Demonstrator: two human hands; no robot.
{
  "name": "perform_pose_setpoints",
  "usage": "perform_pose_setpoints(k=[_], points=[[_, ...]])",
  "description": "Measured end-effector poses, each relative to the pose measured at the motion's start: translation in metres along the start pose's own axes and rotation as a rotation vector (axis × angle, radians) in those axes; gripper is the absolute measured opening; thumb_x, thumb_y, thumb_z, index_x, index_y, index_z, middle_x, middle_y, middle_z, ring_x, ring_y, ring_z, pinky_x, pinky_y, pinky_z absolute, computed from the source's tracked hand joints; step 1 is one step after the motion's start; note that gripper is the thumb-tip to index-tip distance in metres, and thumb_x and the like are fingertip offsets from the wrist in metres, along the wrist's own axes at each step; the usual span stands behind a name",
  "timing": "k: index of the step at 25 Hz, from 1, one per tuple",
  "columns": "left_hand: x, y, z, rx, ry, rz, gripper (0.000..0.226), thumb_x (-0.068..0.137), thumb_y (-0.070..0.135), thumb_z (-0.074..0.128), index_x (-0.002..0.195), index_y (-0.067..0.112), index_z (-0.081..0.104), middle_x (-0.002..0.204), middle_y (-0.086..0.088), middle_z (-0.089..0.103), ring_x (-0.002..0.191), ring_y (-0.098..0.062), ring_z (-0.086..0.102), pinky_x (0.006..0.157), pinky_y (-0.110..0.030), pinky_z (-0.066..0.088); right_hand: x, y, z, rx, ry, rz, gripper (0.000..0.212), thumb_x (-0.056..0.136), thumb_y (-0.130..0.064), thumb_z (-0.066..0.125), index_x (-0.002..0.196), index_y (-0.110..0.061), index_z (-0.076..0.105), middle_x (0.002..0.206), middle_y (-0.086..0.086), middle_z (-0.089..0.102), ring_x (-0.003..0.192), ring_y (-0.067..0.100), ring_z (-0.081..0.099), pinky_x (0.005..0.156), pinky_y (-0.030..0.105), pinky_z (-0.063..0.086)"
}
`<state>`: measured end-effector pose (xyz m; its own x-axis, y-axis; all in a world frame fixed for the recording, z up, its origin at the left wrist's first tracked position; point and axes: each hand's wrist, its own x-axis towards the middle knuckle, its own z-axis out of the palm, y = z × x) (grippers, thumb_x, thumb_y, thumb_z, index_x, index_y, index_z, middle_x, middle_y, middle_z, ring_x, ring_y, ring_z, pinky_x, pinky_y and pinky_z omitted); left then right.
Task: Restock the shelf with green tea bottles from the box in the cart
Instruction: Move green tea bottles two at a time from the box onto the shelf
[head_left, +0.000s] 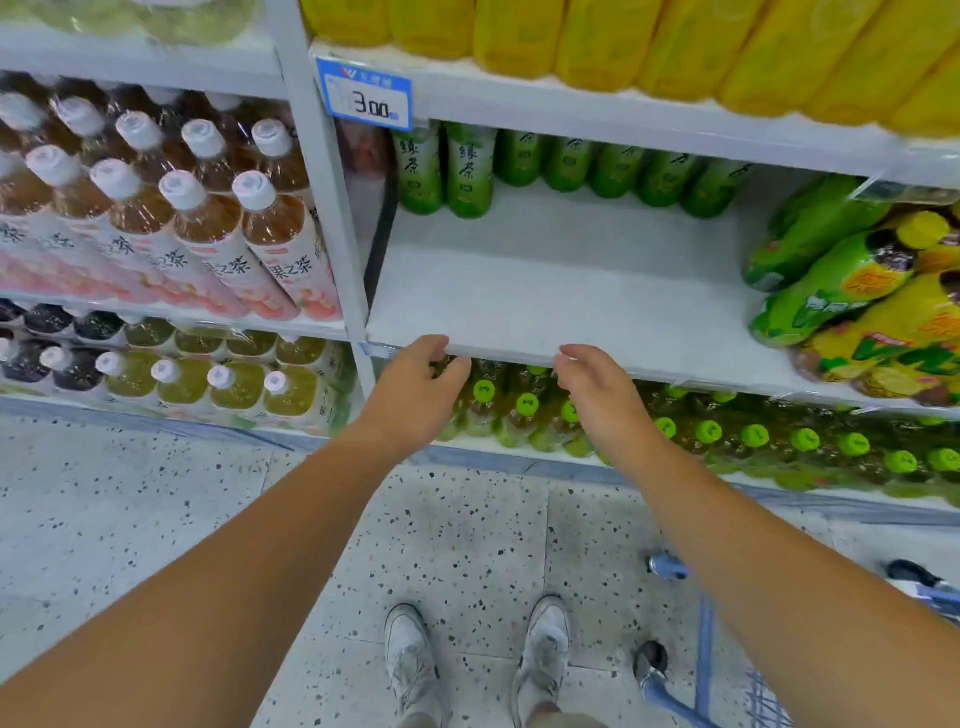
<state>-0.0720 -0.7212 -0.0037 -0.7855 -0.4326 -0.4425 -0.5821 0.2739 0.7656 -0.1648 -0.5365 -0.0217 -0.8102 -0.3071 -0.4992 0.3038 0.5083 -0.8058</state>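
Observation:
Several green tea bottles (470, 171) stand in a row at the back of a white shelf (561, 291); the shelf's front part is bare. My left hand (415, 389) and my right hand (597, 395) reach forward side by side, just below the shelf's front edge. Both hands have loosely curled fingers and hold nothing. A blue cart (701, 649) shows only partly at the lower right; the box in it is out of view.
Yellow bottles (675, 47) fill the shelf above, green and yellow bottles (852, 291) lie at the right. Green-capped bottles (753, 436) fill the shelf below. White-capped tea bottles (208, 218) stand at the left. A price tag (366, 96) reads 3.00. My shoes (478, 660) stand on speckled floor.

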Motion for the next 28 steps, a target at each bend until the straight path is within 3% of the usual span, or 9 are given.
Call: perform_pose_setpoints(k=[4,6,10,15,20,23,28], points=[[-0.083,0.029,-0.001,0.106,-0.056,0.024,0.057,0.102,0.040,0.050,0.153,0.017,0.039,0.150,0.002,0.046,0.128,-0.015,0.049,0.092,-0.022,0.042,-0.085,0.001,-0.037,-0.024,0.025,0.043,0.046,0.101,-0.039,0.051,0.142,-0.018,0.050,0.119,-0.010,0.056,0.110,0.010,0.055,0.089,0.026,0.038],[-0.120,0.048,0.006,0.160,-0.057,0.063,0.057,0.102,0.039,0.051,0.153,0.014,0.039,0.151,-0.001,0.046,0.134,-0.017,0.047,0.102,-0.028,0.040,-0.117,0.002,-0.053,-0.021,0.051,0.032,0.045,0.101,-0.038,0.051,0.141,-0.017,0.050,0.114,-0.011,0.054,0.111,0.011,0.054,0.087,0.023,0.037],[-0.176,0.088,0.027,0.172,-0.035,0.137,0.059,0.100,0.043,0.053,0.152,0.017,0.040,0.149,0.001,0.048,0.135,-0.017,0.046,0.112,-0.041,0.039,-0.172,0.005,-0.088,0.034,0.067,0.018,0.045,0.101,-0.037,0.051,0.141,-0.017,0.050,0.122,-0.007,0.054,0.112,0.009,0.051,0.090,0.024,0.036],[-0.212,0.125,0.059,-0.007,-0.076,0.144,0.057,0.100,0.039,0.055,0.151,0.018,0.040,0.145,0.001,0.051,0.130,-0.015,0.050,0.110,-0.042,0.042,-0.225,0.031,-0.142,0.050,0.111,0.046,0.044,0.101,-0.039,0.051,0.141,-0.021,0.051,0.135,0.001,0.055,0.118,0.012,0.052,0.094,0.028,0.039],[-0.224,0.163,0.085,-0.103,-0.121,0.128,0.048,0.102,0.041,0.051,0.146,0.022,0.045,0.127,0.010,0.052,0.115,-0.011,0.049,0.100,-0.038,0.044,-0.267,0.051,-0.188,0.100,0.275,0.098,0.046,0.102,-0.040,0.049,0.142,-0.019,0.049,0.136,0.000,0.056,0.113,0.012,0.052,0.094,0.029,0.041],[-0.228,0.174,0.106,-0.071,-0.245,0.169,0.043,0.103,0.040,0.049,0.142,0.023,0.051,0.134,0.007,0.053,0.115,-0.010,0.048,0.097,-0.033,0.039,-0.297,0.065,-0.204,0.178,0.389,0.151,0.045,0.101,-0.043,0.048,0.141,-0.021,0.050,0.131,-0.005,0.055,0.115,0.012,0.054,0.092,0.030,0.042],[-0.253,0.190,0.162,0.017,-0.456,0.262,0.046,0.102,0.042,0.050,0.144,0.022,0.050,0.135,0.007,0.053,0.119,-0.011,0.050,0.098,-0.035,0.041,-0.354,0.092,-0.231,0.242,0.635,0.240,0.040,0.100,-0.042,0.052,0.134,-0.022,0.055,0.125,-0.006,0.061,0.113,0.013,0.059,0.092,0.029,0.045]])
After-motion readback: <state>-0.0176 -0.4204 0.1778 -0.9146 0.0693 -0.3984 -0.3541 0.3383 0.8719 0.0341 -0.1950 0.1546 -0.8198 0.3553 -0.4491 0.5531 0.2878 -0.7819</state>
